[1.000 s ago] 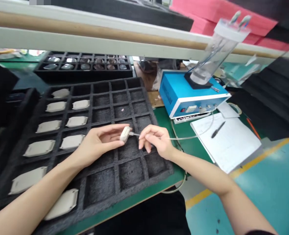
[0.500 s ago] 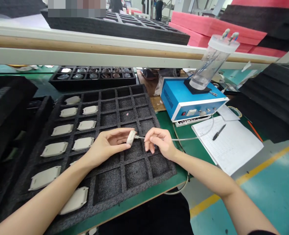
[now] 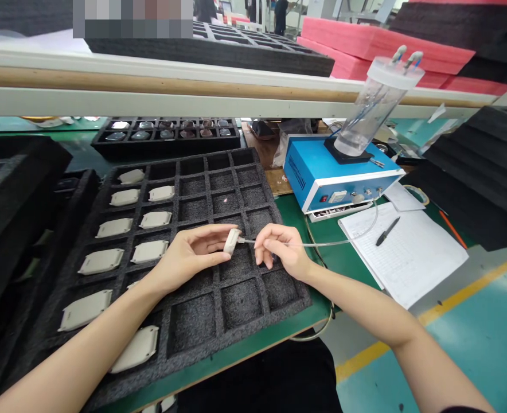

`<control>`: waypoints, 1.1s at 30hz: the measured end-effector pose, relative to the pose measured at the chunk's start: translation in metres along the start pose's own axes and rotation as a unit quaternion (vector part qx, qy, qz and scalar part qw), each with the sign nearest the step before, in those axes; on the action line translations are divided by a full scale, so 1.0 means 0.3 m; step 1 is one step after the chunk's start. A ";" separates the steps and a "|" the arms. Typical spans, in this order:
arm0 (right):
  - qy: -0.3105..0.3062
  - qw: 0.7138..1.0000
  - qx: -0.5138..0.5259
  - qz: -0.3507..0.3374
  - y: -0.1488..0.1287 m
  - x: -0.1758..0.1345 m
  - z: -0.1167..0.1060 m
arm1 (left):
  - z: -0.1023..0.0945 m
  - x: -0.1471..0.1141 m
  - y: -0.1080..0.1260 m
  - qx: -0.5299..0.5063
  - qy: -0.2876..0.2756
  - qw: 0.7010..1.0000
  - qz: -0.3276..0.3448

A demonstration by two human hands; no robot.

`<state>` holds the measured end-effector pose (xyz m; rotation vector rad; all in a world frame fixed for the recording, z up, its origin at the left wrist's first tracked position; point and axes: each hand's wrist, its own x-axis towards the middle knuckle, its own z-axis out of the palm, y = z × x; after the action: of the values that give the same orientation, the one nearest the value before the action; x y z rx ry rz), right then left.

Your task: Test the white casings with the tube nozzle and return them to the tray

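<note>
My left hand [image 3: 187, 252] pinches a small beige plastic casing [image 3: 231, 241] on edge between thumb and fingers. My right hand [image 3: 284, 246] is closed around a thin clear tube [image 3: 328, 244], whose light tip [image 3: 241, 240] meets the casing's right side; whether it enters the casing I cannot make out. Both hands are above a black foam tray [image 3: 195, 318] divided into square pockets. Flat beige casings like the held one, among them one front casing [image 3: 135, 349], lie in its left columns. My left forearm partly hides some of them.
The tube runs to a blue box-shaped machine [image 3: 335, 180] carrying a clear cylinder [image 3: 361, 123]. Papers [image 3: 402, 258] with a black pen [image 3: 387, 231] lie at right. Behind stands a tray of dark glossy parts [image 3: 167, 143] under a shelf rail [image 3: 236, 94]. Black foam [image 3: 16, 172] is stacked at left.
The view has shifted slightly, so the surroundings sit a little further right. Both hands keep the same hold on the casing and the tube.
</note>
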<state>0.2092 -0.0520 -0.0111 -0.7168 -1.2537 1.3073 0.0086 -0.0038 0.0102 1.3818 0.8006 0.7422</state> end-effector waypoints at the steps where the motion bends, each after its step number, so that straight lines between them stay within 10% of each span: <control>1: 0.000 1.000 -0.001 0.000 0.000 0.000 0.000 | 0.001 0.000 0.002 0.001 0.001 1.000 0.000; 33: -0.007 1.000 0.000 0.018 0.000 0.000 0.000 | 0.009 -0.001 0.016 0.017 0.037 0.999 -0.011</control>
<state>0.2092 -0.0519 -0.0112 -0.7346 -1.2568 1.3427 0.0109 -0.0052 0.0151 1.3791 0.8896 0.7694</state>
